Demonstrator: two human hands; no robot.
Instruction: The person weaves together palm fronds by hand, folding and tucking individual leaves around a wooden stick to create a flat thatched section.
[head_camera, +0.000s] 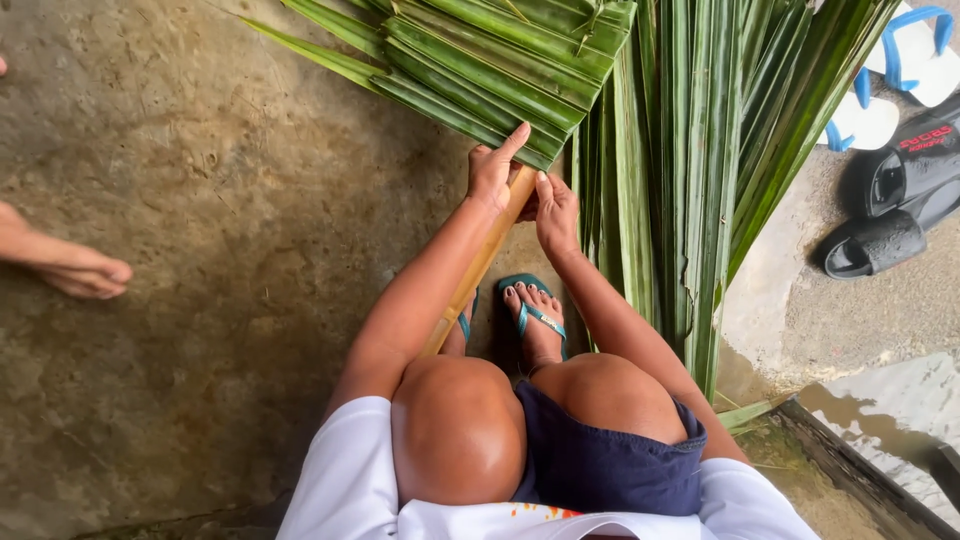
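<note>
My left hand presses on the edge of a panel of folded green palm leaves, its index finger stretched up along a leaf. My right hand grips the same spot from the right side. Both hands sit on a long bamboo slat that runs down between my knees and carries the folded leaves. A bundle of loose long palm fronds lies to the right of my right hand.
I sit on a bare concrete floor. My right foot in a teal flip-flop rests under the hands. Another person's foot is at the left edge. Black sandals and white-blue flip-flops lie at the right, near a wet gutter.
</note>
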